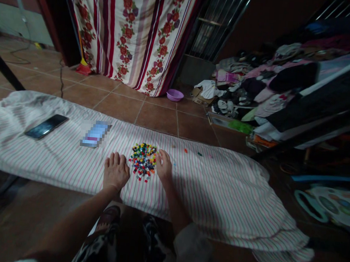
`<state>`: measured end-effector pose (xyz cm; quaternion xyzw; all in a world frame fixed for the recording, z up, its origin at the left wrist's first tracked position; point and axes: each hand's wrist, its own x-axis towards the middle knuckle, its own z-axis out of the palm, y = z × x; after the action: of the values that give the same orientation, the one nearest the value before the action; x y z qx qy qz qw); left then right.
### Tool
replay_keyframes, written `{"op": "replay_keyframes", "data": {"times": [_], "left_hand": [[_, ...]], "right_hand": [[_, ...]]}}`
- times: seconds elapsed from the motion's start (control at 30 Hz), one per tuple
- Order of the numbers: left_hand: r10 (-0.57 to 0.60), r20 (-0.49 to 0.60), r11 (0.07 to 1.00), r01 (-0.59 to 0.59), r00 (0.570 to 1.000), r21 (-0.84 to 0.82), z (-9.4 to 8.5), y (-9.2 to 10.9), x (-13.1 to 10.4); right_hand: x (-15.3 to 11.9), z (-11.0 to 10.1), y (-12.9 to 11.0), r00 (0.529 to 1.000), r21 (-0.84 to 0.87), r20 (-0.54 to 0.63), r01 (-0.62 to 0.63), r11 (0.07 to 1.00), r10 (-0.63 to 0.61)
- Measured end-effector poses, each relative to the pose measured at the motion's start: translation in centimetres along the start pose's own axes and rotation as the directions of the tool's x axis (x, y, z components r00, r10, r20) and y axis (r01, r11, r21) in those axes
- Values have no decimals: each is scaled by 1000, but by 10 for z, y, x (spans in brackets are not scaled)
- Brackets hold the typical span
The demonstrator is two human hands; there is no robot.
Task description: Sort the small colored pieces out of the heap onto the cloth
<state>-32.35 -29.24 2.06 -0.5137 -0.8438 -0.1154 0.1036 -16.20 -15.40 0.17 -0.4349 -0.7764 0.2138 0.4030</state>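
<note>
Here, nearest, the person's patterned trousers point(116, 238) show at the bottom edge. Beyond them a striped sheet point(70, 167) lies across the tiled floor point(158, 118). On it the left hand point(116, 171) rests flat, palm down, fingers together and holding nothing, just left of a heap of small coloured beads point(143, 160). The right hand point(164, 166) lies flat at the heap's right edge, touching it, also holding nothing. A few stray beads point(185, 150) sit farther right. Far left on the sheet lies a dark phone point(46, 126). Farther off stand a purple bowl point(175, 94), a flowered curtain point(134, 32), and piled clothes point(256, 84) at right.
</note>
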Motion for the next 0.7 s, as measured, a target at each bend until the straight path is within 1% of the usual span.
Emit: {"op": "replay_keyframes", "data": {"times": [0.1,0.2,0.37,0.53,0.7], "left_hand": [[-5,3,1000,5,1000,5,-1,1,0],[-5,4,1000,5,1000,13,-1,1,1],[-8,5,1000,8,1000,0,-2,2,1],[-8,8,1000,8,1000,-29,-2,1,0],[-4,0,1000,4,1000,-7,-1,1,0]], "right_hand": [[17,23,0,998,-84,-2,-57,995,57],[25,37,-3,998,-138,38,-43,989,49],[27,47,-13,991,-180,128,-4,984,27],[31,57,-26,986,-190,163,9,982,22],[35,74,-41,975,-189,221,48,981,-5]]}}
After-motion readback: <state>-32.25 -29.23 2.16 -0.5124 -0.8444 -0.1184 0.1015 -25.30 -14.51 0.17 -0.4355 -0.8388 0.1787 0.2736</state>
